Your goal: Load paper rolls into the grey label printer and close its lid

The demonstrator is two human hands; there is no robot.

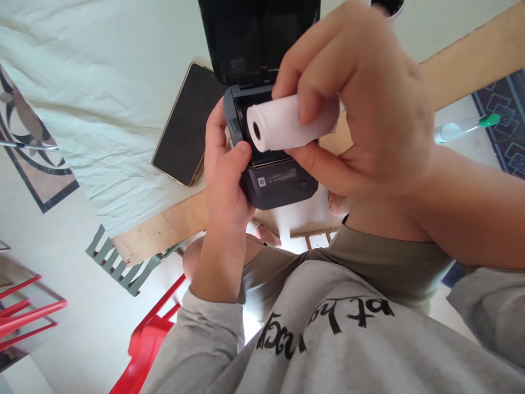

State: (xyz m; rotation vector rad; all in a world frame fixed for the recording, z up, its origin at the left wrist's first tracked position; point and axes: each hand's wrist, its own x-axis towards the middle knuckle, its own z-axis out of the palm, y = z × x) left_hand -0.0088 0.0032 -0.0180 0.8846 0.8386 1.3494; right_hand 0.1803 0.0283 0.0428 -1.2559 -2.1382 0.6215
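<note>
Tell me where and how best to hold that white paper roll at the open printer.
Grip the paper roll across its curved middle, thumb under and fingers over, coming from above on the right, much as the right hand does. Its axis lies sideways across the printer bay, and the left hand crowds the hollow-core end, so the barrel is probably the freest part.

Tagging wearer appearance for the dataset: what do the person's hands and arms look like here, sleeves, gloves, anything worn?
Both hands are bare: no gloves, rings or watch visible on the left hand or the right hand. Light grey sweatshirt sleeves are pushed up, leaving the forearms uncovered. The sweatshirt front carries black lettering. The fingers show nothing worn on them.
</note>
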